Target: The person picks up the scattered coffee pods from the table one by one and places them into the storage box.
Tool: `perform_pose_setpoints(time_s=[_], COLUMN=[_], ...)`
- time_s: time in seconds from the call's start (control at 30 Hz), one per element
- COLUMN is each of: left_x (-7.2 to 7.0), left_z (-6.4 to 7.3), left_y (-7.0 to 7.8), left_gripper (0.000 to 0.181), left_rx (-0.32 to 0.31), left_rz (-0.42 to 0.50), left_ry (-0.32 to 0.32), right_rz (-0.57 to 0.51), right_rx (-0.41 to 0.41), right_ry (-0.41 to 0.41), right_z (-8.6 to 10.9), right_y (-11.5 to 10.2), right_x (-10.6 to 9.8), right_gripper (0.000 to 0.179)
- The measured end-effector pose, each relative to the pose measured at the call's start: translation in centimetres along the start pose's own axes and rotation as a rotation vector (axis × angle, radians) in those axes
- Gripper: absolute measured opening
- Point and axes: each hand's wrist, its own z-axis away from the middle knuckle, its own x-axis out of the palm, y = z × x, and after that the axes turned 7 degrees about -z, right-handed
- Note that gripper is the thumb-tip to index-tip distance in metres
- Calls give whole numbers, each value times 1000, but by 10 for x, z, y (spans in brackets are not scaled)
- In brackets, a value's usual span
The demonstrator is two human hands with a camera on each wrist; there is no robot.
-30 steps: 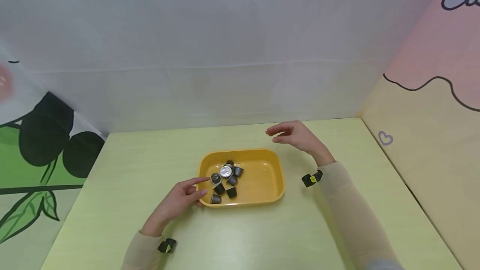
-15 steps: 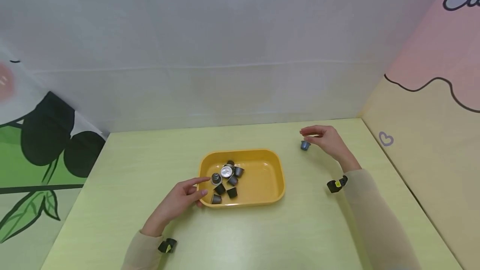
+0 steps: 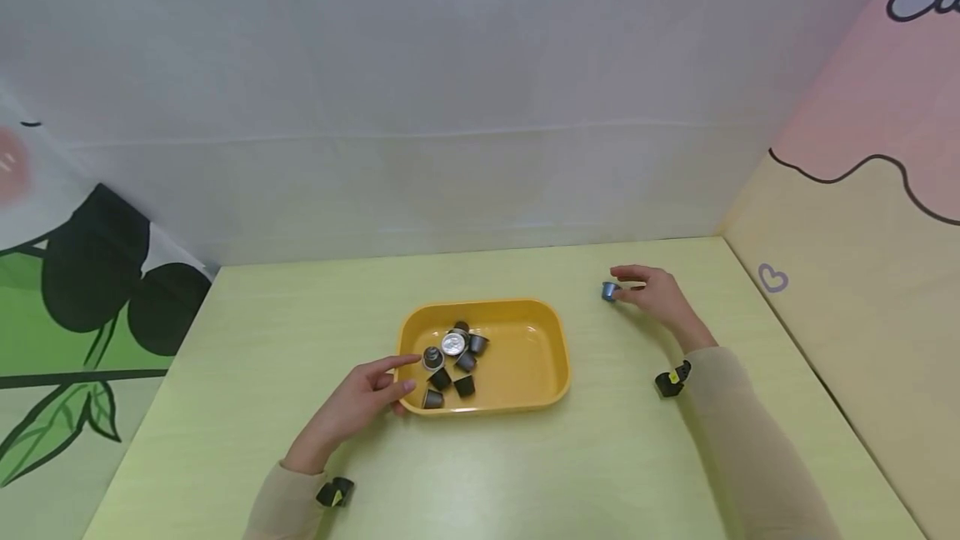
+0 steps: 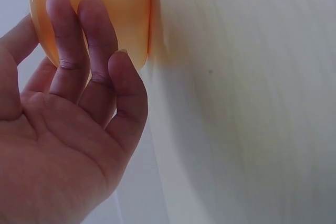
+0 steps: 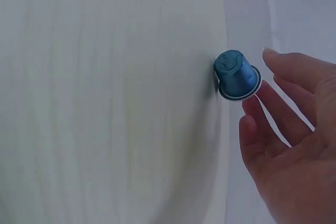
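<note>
In the head view, my left hand (image 3: 363, 398) holds the left end of a yellow tray (image 3: 525, 402), index finger and thumb over its rim. In the left wrist view, other fingers (image 4: 100, 30) lie against the tray's outer wall. Coffee capsules, dark and grey, lie in the tray's left half, one showing its silver lid (image 3: 453, 344). A blue coffee capsule (image 5: 239, 77) lies on its side on the table at the right. My right hand (image 3: 651, 294) is beside it, fingers loosely spread and thumb apart from it, fingertips close to its rim in the right wrist view.
The pale yellow-green table (image 3: 480, 482) stretches around the tray. A white cloth wall (image 3: 450, 148) stands along its back edge, with printed panels (image 3: 847, 273) at the right and left sides.
My right hand has moved right from beyond the tray's back right corner to the blue capsule, then lowered beside it. The left hand and tray have stayed put.
</note>
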Motion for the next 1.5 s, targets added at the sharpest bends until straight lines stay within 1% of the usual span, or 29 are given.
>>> perform_pose_setpoints(time_s=[0.1, 0.33, 0.57, 0.87, 1.1, 1.27, 1.4, 1.5], left_x=[0, 0, -1, -1, -1, -1, -1, -1], left_z=[0, 0, 0, 0, 0, 0, 0, 1], left_y=[0, 0, -1, -1, -1, 0, 1, 0], left_gripper=[50, 49, 49, 49, 51, 50, 49, 50], left_rx=[0, 6, 11, 13, 8, 5, 0, 7], left_rz=[1, -10, -6, 0, 16, 7, 0, -1], left_ry=[0, 2, -2, -4, -7, -2, 0, -3], right_rz=[-7, 22, 33, 46, 63, 76, 59, 53], right_rx=[15, 53, 46, 50, 62, 35, 24, 19], right_ry=[-12, -26, -18, -11, -11, -3, 6, 7], right_z=[-1, 1, 3, 6, 9, 11, 13, 15], right_y=[3, 9, 8, 10, 7, 4, -1, -7], right_x=[4, 11, 15, 13, 10, 8, 6, 5], right_gripper=[46, 44, 42, 39, 39, 40, 40, 39])
